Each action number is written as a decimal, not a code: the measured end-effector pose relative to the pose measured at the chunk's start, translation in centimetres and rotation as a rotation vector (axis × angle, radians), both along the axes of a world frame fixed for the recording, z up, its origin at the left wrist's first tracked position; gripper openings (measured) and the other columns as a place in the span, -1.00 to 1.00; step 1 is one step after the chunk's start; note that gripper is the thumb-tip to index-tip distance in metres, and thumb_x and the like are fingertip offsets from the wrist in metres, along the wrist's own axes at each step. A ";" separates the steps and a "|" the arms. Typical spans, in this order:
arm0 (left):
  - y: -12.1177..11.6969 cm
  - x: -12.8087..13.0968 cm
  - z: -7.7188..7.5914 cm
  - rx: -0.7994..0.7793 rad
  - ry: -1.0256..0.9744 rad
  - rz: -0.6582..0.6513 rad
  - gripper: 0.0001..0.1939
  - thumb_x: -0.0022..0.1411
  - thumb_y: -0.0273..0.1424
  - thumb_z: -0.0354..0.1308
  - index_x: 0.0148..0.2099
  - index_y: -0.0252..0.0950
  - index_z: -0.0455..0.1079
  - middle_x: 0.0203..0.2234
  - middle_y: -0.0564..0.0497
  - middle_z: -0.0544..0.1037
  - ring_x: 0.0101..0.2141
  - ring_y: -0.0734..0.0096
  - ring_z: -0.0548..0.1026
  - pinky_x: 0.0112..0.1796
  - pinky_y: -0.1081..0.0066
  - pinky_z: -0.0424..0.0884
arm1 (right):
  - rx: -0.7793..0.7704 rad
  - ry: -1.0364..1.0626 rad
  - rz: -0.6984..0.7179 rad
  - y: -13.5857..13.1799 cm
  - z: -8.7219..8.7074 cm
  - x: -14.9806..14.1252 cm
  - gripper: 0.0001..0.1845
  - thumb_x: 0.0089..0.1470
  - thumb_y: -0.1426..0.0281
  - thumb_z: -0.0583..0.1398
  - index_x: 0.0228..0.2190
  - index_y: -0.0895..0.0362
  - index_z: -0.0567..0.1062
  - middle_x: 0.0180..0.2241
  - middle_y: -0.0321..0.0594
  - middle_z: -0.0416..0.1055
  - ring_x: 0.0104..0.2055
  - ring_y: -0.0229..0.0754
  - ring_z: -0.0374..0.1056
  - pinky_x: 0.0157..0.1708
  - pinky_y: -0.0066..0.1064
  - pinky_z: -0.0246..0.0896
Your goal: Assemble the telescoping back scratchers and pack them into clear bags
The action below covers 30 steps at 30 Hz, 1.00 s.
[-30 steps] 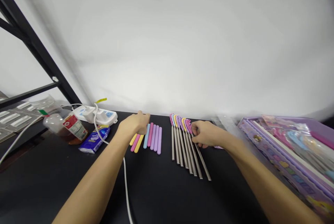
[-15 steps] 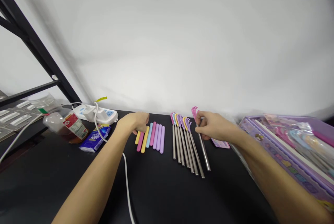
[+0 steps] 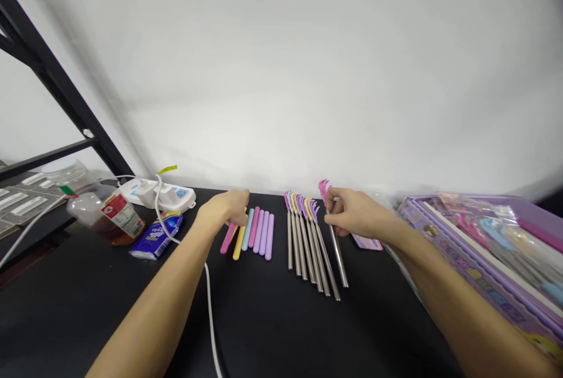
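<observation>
Right hand point(image 3: 352, 211): fingers pinched round the upper shaft of one metal rod, the held rod point(image 3: 338, 257), just below its pink claw; claw points toward the wall point(image 3: 281, 73), shaft slants down toward the near side; whether its lower end touches the table point(image 3: 281, 325), cannot tell.

Just left of it, the other rods point(image 3: 305, 243): seven, side by side on the table, claws at the wall end in pink, blue, yellow and purple; the shafts fan out toward the near edge, lower ends stepping nearer from left to right.

Left hand point(image 3: 229, 209): at the far ends of the leftmost sticks point(image 3: 263, 234); fingers bent downward, tips partly hidden; whether they grasp a stick, cannot tell. Sticks lie on the table left of the rods, a gap between the groups; pink, yellow, blue, pink, then three purple; a little more yellow shows between the first two.

Left side: white strip point(image 3: 187, 196) with plugs; white cable point(image 3: 211, 313) running to the near edge, over the blue packet point(image 3: 155, 238); bottle point(image 3: 121, 216) of brown liquid, tilted, beside the packet; clear jar point(image 3: 70, 175) behind it; black frame point(image 3: 53, 81) beyond.

Right side: pink card point(image 3: 368, 243) flat by the right hand; purple box point(image 3: 472, 275) with bagged claws point(image 3: 497, 234) on top.
</observation>
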State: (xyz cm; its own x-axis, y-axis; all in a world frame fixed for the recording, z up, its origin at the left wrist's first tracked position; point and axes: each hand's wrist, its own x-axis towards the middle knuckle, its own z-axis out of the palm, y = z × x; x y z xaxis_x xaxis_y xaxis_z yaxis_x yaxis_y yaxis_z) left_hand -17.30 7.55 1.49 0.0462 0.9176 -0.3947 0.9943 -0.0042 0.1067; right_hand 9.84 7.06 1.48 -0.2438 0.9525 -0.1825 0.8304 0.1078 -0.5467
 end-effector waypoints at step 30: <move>-2.4 5.0 3.6 -0.104 -1.015 -0.495 -0.82 0.15 -0.39 0.29 -0.19 -0.36 0.55 -0.34 -0.04 0.62 -0.26 0.33 0.59 -0.23 0.46 0.48 | 0.147 1.205 -0.135 -0.7 3.7 2.1 -0.70 -0.02 0.19 0.37 -0.43 0.10 0.42 -0.38 -0.31 0.43 -0.22 -0.12 0.52 -0.04 -0.17 0.43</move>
